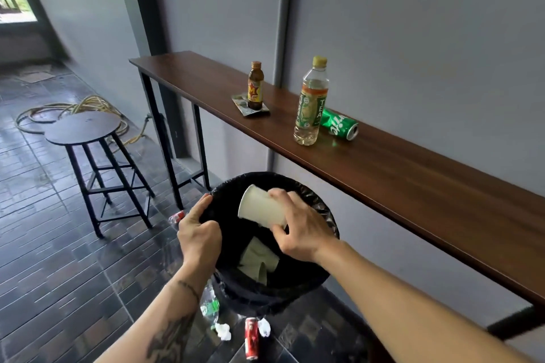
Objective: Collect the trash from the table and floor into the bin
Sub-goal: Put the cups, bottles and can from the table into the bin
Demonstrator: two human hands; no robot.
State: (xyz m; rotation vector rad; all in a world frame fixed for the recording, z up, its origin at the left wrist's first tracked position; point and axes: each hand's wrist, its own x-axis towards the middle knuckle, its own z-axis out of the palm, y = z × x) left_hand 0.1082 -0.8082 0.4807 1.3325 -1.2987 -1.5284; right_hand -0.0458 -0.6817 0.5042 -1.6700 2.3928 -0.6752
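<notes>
A black-lined bin (306,289) stands on the floor below me, with crumpled paper (258,259) at its bottom. My left hand (199,233) grips the bin's left rim. My right hand (303,230) holds a white paper cup (259,208) sideways over the bin's opening. On the long wooden table (413,183) stand a small brown bottle (255,86) on a wrapper (246,104) and a clear tea bottle (311,102); a green can (340,124) lies on its side behind it. On the floor lie a red can (251,337), two white paper wads (223,331) and a plastic bottle (209,305).
A round black stool (84,128) stands to the left on the dark tiled floor. A coiled yellow hose (73,109) lies behind it. Another small bottle (177,216) lies by the bin's left side. A grey wall backs the table.
</notes>
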